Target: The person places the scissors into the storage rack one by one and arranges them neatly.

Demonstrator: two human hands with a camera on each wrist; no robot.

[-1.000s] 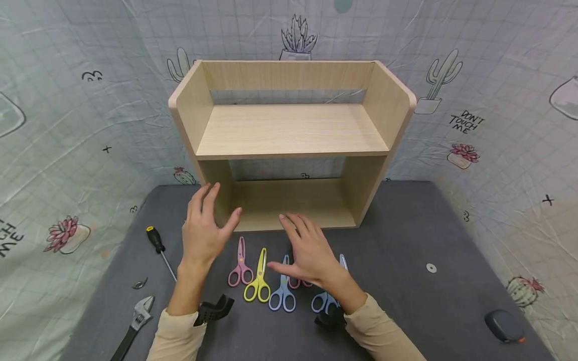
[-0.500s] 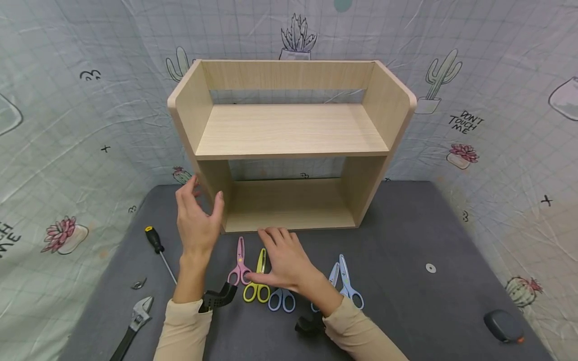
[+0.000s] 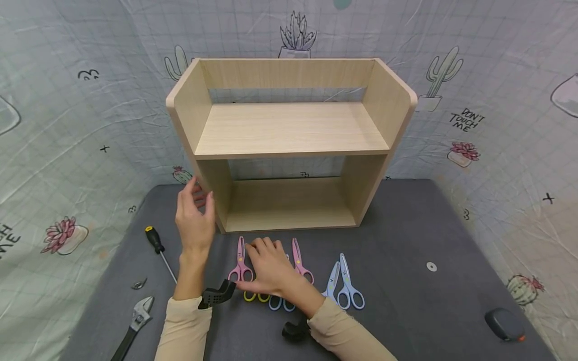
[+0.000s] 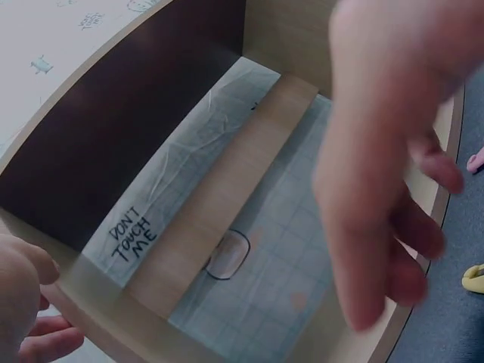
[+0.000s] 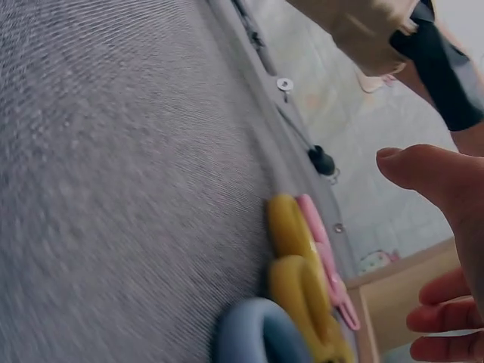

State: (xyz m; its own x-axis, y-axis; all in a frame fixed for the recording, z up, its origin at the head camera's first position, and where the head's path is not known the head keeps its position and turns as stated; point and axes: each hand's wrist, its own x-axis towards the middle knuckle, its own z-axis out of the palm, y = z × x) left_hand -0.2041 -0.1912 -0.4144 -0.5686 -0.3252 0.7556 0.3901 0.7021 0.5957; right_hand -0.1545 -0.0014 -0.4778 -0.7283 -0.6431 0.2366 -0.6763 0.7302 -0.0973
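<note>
While both hands (image 3: 194,220) (image 3: 266,265) spread slack: five scissors (image 3: 346,281), one shelf (image 3: 289,130), one screwdriver (image 3: 159,249), one wrench (image 3: 135,321).

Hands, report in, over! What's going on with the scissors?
Left hand open, at the shelf's left side. Right hand open, fingers over the yellow scissors. Nothing gripped. Pink scissors and blue scissors lie alongside.

A makeshift recording booth rather than a lived-in room: a cactus-print cloth backdrop (image 3: 487,100) lettered "DON'T TOUCH ME" hangs on 3 sides of a grey felt-covered table (image 3: 406,301). On it stand a wooden 2-tier shelf (image 3: 289,130), a screwdriver (image 3: 159,250), an adjustable wrench (image 3: 135,321) and children's scissors (image 3: 345,283).
</note>
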